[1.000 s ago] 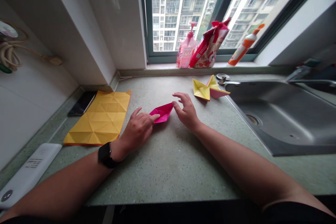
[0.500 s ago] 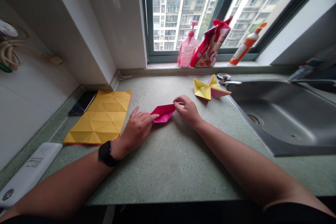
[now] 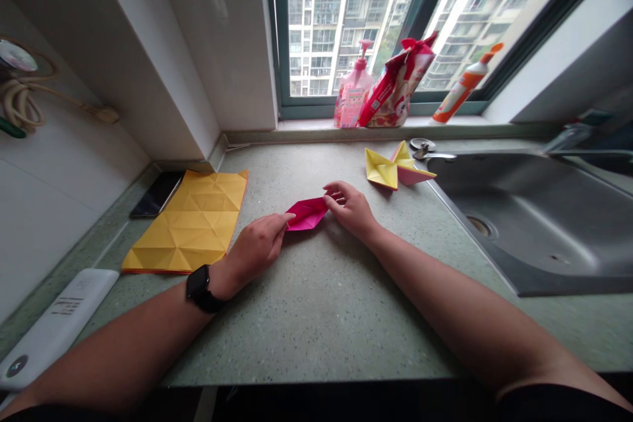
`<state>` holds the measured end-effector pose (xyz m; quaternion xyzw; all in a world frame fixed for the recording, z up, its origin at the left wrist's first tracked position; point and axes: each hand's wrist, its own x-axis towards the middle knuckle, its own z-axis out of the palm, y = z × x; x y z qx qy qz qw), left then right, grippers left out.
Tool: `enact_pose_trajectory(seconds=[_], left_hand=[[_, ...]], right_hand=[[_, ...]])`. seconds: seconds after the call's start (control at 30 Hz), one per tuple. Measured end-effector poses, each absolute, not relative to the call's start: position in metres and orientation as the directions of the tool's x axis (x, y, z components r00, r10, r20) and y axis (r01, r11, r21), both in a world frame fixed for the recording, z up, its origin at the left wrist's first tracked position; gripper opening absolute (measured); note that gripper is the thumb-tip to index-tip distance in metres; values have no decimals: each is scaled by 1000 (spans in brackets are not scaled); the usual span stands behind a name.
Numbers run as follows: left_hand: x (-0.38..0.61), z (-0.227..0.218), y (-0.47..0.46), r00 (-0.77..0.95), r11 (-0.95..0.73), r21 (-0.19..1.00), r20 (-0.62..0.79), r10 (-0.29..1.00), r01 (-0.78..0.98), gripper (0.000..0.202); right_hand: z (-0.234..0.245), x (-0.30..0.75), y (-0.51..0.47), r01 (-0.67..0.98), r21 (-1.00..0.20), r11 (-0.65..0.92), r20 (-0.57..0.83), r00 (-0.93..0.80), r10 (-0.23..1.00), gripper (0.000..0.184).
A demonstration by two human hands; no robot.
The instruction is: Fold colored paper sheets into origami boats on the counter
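Observation:
A folded piece of bright pink origami paper (image 3: pixel 307 215), shaped like a flat boat, lies on the countertop between my hands. My left hand (image 3: pixel 260 241), with a black watch on its wrist, pinches the paper's left tip. At the right tip, my right hand (image 3: pixel 350 210) has its thumb at the paper's edge and its fingers curled above; how firmly it grips is hard to see. Beyond my right hand stands a yellow and pink folded paper piece (image 3: pixel 383 170). To the left of my left hand lies a creased yellow-orange paper sheet (image 3: pixel 198 214), seemingly a stack.
A dark phone (image 3: pixel 157 194) lies partly beside the sheets, and a white device (image 3: pixel 57 323) is at front left. The steel sink (image 3: pixel 544 211) takes up the right. A pink pump bottle (image 3: pixel 353 95), a red bag (image 3: pixel 398 82) and an orange-white bottle (image 3: pixel 465 87) line the windowsill.
My left hand's fingers have drawn together at the left tip; its index finger was raised before. My right hand's fingers have loosened slightly and shifted a little left. The pink paper barely moved.

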<state>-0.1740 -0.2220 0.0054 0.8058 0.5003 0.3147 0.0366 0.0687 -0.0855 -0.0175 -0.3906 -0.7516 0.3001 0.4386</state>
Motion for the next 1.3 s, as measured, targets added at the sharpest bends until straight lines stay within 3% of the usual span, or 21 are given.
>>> enact_pose_trajectory(seconds=[0.67,0.93,1.17,1.3], left_hand=[[-181,-2,-216,254,-456,354,489,834,817,46],[-184,-3,-214,244,-440,320,502,830,839,49],[-185,-4,-213,266,-455,284,515,815,844,48],[-184,-3,-214,284,-473,279,518,807,836,48]], right_hand=[[-18,71,-86,262,-817,514,419,-344,840,29],[-19,71,-90,179,-794,580,453,-461,763,38],[-21,71,-86,269,-807,526,390,-425,817,29],[-21,72,-85,381,-757,531,373,-416,830,30]])
